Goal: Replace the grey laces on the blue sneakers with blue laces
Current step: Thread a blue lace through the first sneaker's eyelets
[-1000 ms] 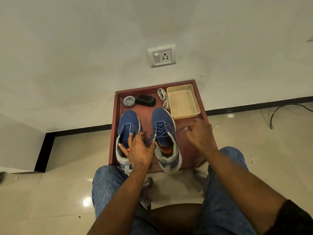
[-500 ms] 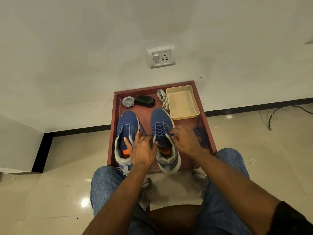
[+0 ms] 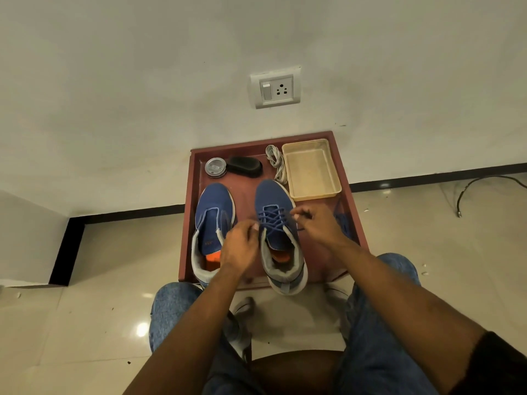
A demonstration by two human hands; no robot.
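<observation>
Denim covers my knees at six o'clock, with the pale tiled floor (image 3: 94,280) on either side. Just beyond them sits the red-brown worktop (image 3: 349,223), a low tray-like stand against the wall. On it the two blue sneakers stand side by side, toes toward twelve o'clock. My left hand (image 3: 239,246) hovers between them, its fingers (image 3: 252,226) pinching one end of the blue lace (image 3: 272,219) at the nine o'clock side of the right sneaker (image 3: 278,232). My right hand (image 3: 319,225) is at that shoe's three o'clock side, fingers pinching the other end of the same lace, which already criss-crosses the eyelets. The left sneaker (image 3: 214,223) has no lace and its tongue lies open. A second bundle of blue lace (image 3: 342,225) lies on the worktop just past my right hand. Farther off, at twelve o'clock, the grey laces (image 3: 276,162) lie coiled beside a beige tray (image 3: 310,169); a round tin (image 3: 215,167) and a black brush (image 3: 246,166) sit at eleven o'clock. On the wall above is a socket plate (image 3: 276,88).
</observation>
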